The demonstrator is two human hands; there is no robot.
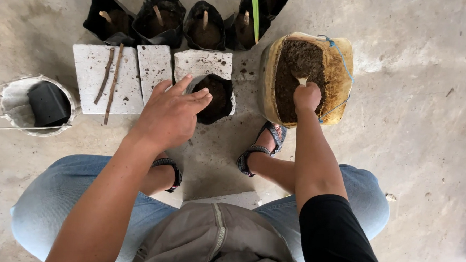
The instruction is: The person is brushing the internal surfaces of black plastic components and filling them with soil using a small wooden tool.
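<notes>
Gripping a pale scoop point(302, 80) in a closed fist, the right hand point(306, 96) dug into the soil-filled yellow container point(342, 73); the left hand point(171, 114), fingers spread, rested on the black grow bag point(218, 99) on the floor.

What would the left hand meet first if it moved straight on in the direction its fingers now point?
Probably the small black bag of soil just past the fingertips of the left hand, which point up and to the right. The hand seems to hover at the bag's rim, though depth is unclear. Beyond the bag lies a white block.
</notes>
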